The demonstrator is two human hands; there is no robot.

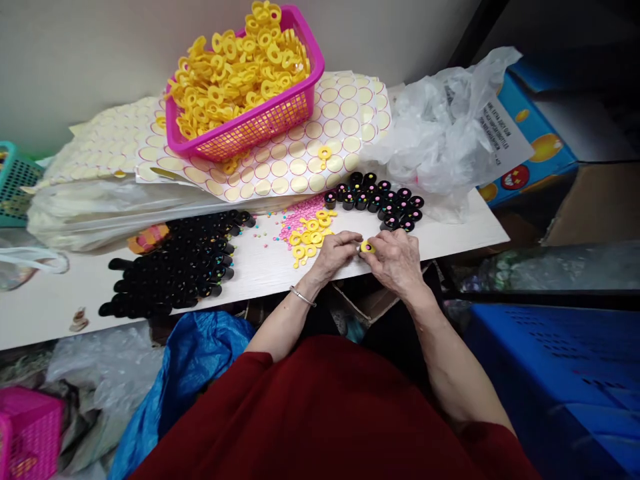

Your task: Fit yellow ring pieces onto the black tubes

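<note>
1. yellow ring [367, 247] pinched between left hand [336, 255] and right hand [399, 261], at the front edge of the white worktop [450, 235].
2. loose rings [309, 235] and pink beads [299, 212] lie just beyond.
3. black caps [380, 199] stand near.

2 hands: left hand [336, 252], right hand [395, 257], w/ 1 yellow piece [367, 247] between them. 2 pink baskets: upper pink basket [260, 127], lower pink basket [27, 433]. 1 teal basket [15, 183]. Upright black caps [380, 200]: approx. 15, likely a few more hidden in the cluster. Loose yellow rings [310, 237]: approx. 10. 1 lone ring [325, 153] on the sticker sheet [345, 127]. 1 bracelet [303, 297].
</note>
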